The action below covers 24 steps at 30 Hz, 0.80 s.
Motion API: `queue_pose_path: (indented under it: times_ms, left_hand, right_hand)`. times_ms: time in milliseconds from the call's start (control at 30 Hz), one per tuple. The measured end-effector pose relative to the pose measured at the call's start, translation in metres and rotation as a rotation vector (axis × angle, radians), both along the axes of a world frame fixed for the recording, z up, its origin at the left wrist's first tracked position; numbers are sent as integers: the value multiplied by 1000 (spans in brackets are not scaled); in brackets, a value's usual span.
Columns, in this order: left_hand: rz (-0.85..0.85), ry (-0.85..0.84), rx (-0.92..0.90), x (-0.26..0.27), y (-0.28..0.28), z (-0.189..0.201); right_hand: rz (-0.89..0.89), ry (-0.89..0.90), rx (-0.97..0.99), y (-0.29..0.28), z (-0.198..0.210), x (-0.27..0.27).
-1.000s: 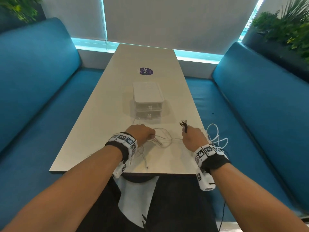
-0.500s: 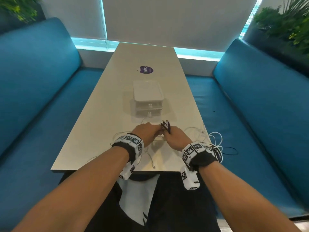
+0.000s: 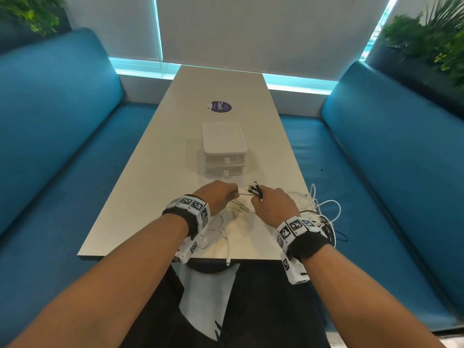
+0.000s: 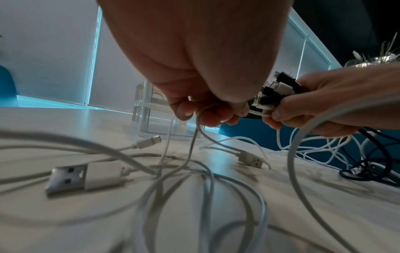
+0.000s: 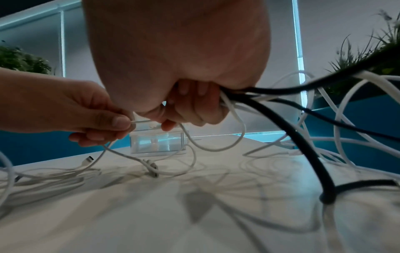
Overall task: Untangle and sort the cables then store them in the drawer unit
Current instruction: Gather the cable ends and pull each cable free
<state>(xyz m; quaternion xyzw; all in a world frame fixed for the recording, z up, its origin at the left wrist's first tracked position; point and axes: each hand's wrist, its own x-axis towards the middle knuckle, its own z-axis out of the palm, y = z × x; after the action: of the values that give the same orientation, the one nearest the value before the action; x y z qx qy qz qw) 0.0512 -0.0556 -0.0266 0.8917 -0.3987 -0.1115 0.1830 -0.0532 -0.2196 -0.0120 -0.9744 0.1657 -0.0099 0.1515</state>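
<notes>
A clear two-drawer unit (image 3: 224, 151) stands mid-table with both drawers closed. Just in front of it my right hand (image 3: 272, 205) grips a bundle of black and white cable ends (image 3: 254, 190), whose plugs stick out toward the left hand. The rest of those cables (image 3: 324, 217) trails off the table's right edge. My left hand (image 3: 221, 195) pinches a single white cable (image 5: 140, 121) close beside the bundle. Loose white cables with USB plugs (image 4: 84, 176) lie on the table under both hands.
The long pale table (image 3: 160, 156) has a purple round sticker (image 3: 221, 107) beyond the drawer unit. Blue bench seats run along both sides. Plants stand behind the benches at left and right. Some cable loops hang over the near and right table edges.
My right hand has moved left with its bundle of plugs until it meets the left hand. The left hand has lifted slightly and now pinches a white cable beside the bundle.
</notes>
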Motion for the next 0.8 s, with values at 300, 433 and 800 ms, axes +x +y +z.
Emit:
queue_pose_path:
  times_ms: [300, 433, 800]
  left_hand:
    - [-36, -23, -11, -7, -2, -8]
    - [-67, -48, 7, -4, -3, -9]
    - [-137, -215, 8, -2, -6, 0]
  right_hand:
    - [9, 54, -7, -9, -3, -4]
    - [0, 59, 9, -8, -4, -6]
    - [-12, 38, -11, -14, -4, -6]
